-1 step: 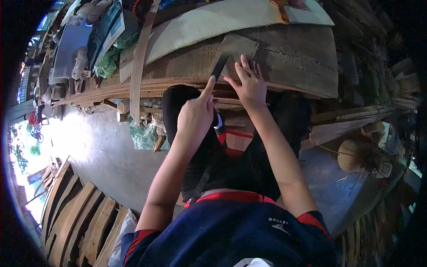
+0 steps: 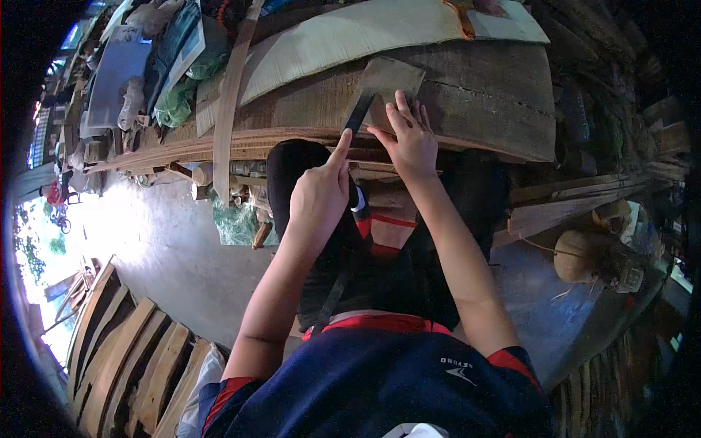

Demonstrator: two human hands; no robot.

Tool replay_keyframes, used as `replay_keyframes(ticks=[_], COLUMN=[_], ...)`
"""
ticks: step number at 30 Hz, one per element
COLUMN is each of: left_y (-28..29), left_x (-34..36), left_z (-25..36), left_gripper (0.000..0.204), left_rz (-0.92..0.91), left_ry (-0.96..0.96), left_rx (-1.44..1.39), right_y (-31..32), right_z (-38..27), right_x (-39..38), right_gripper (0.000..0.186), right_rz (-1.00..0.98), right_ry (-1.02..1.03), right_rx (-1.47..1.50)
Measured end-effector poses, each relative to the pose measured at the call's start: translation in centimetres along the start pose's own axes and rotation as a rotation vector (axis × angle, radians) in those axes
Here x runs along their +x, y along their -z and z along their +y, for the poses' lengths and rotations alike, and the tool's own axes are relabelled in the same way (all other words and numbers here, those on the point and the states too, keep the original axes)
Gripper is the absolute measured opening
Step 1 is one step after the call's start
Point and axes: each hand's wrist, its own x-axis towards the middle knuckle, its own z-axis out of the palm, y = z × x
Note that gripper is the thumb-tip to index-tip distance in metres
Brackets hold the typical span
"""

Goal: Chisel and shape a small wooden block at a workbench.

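Observation:
My left hand (image 2: 321, 190) is closed round the near end of a dark flat bar-shaped tool (image 2: 358, 111), with its index finger stretched along the top. The tool's far end meets the left edge of a small, thin wooden piece (image 2: 394, 74). On the near part of that piece rests my right hand (image 2: 415, 142), its fingers spread and nothing gripped in them. My palm hides part of the piece. Beneath lies a wide dark wooden board (image 2: 489, 109); its near edge is by my knees.
A long pale curved panel (image 2: 328, 47) lies across the back, with an orange-brown object (image 2: 460, 18) on it. A narrow plank (image 2: 234, 102) crosses at the left, beside a green plastic bag (image 2: 175, 106). Several wooden slats (image 2: 139, 350) stand at lower left. A round wooden object (image 2: 573, 255) sits at right.
My left hand and the tool have slid very slightly toward me. The right hand and the wooden piece look the same.

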Motion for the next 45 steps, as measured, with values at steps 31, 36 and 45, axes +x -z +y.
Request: replay_keyframes(ticks=[31,36,45], left_y=[-0.2,0.1,0.0], left_x=[1.9,6.7,1.9], left_z=[0.0,1.3,1.4], left_gripper=[0.05,0.045,0.047], left_rz=[0.038,0.051,-0.045], left_ry=[-0.032,-0.004,0.009], left_rx=[-0.032,-0.125,-0.077], right_y=[0.1,-0.1,0.1], right_z=[-0.2,-0.1,0.2], right_x=[0.3,0.5,0.1], right_gripper=[0.048,0.049,0.051], right_rz=[-0.033,-0.046,-0.03], right_ry=[-0.021,0.024,-0.006], right_rx=[-0.01,-0.031,-0.003])
